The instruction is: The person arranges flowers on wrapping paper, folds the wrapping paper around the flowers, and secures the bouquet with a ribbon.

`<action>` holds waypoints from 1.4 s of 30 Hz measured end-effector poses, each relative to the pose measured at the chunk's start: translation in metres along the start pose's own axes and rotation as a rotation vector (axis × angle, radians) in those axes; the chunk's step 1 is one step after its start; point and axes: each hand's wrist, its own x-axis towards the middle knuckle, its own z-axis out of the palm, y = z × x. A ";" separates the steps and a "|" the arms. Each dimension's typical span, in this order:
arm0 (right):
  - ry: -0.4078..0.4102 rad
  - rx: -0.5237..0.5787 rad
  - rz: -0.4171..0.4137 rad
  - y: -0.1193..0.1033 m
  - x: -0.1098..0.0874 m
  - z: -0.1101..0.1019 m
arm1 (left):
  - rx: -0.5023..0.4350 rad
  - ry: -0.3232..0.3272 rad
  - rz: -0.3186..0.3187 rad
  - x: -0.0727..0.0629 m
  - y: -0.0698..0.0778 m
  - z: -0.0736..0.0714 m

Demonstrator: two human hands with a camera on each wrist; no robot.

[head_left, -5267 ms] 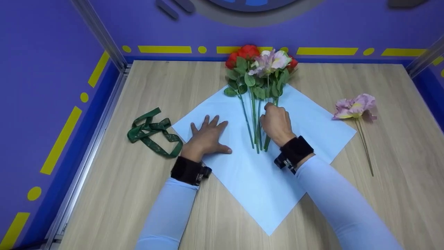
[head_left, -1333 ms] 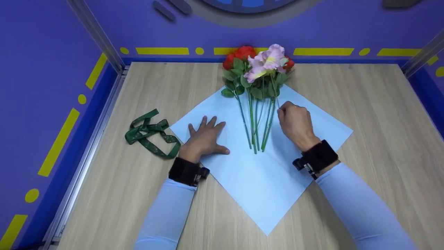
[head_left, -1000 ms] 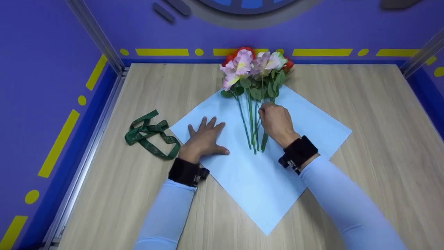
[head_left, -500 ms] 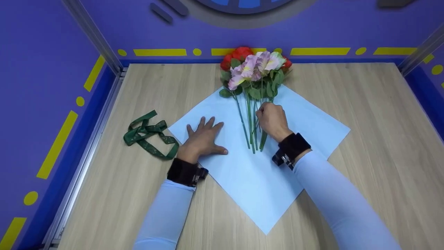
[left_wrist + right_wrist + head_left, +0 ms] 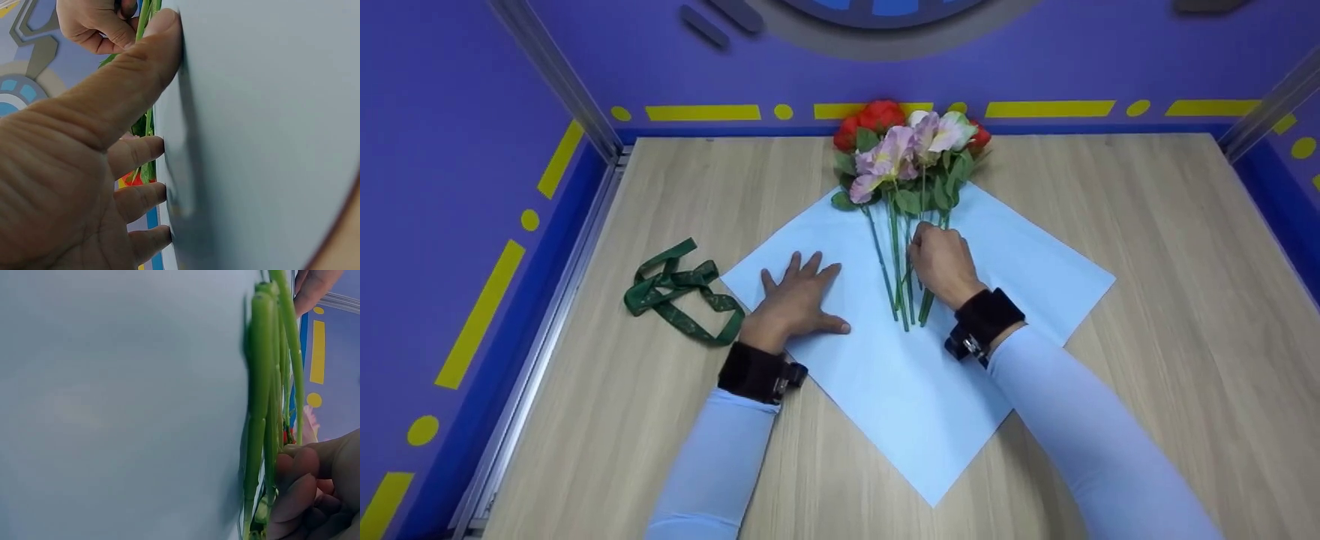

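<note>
On a light-blue sheet of paper [image 5: 922, 420], set cornerwise on the table, lie several artificial flowers with green stems. Their red blooms [image 5: 882, 116] and leaves reach past the sheet's far corner. Across them lies a pink-purple flower [image 5: 891, 154]; another pale purple bloom [image 5: 937, 133] is to its right. My right hand [image 5: 945, 264] pinches a thin flower stem [image 5: 293, 354] between thumb and curled fingers, just above the other stems. My left hand [image 5: 799, 301] rests on the paper's left part with fingers spread; in the left wrist view its fingertips touch the sheet.
A loosely looped dark green ribbon [image 5: 682, 292] lies left of the paper, close to my left wrist. The wooden table [image 5: 1170, 300] ends at a blue-purple back wall [image 5: 1072, 60], with a side wall [image 5: 442, 187] on the left.
The purple flower that lay on the table's right is gone from there. My right hand has moved left with a pink-purple flower, which has come down over the bunch. My left hand stays put.
</note>
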 end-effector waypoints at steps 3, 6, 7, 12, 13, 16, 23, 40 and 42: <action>0.020 -0.019 -0.030 0.000 -0.001 0.000 | -0.003 -0.001 -0.002 0.000 -0.001 0.000; 0.046 -0.041 -0.063 0.000 -0.001 0.001 | -0.004 -0.003 -0.006 0.000 0.000 0.000; 0.055 -0.050 -0.072 -0.001 -0.002 0.001 | -0.005 -0.004 -0.007 0.000 0.000 0.000; 0.071 -0.075 -0.077 -0.003 -0.003 0.001 | -0.009 -0.007 -0.007 0.000 0.001 0.000; 0.069 -0.081 -0.074 -0.003 -0.003 0.001 | -0.009 -0.007 -0.007 0.000 0.001 0.000; 0.060 -0.102 -0.062 -0.004 -0.003 0.001 | -0.010 -0.009 -0.009 0.001 0.001 0.000; 0.023 -0.115 -0.030 -0.005 -0.006 -0.002 | -0.011 -0.009 -0.002 0.000 0.001 0.000; 0.082 -0.089 -0.032 -0.015 0.013 -0.006 | -0.014 -0.001 0.002 0.000 0.001 -0.001; 0.064 -0.051 -0.006 -0.015 0.018 -0.007 | -0.013 0.004 0.003 0.000 0.001 0.000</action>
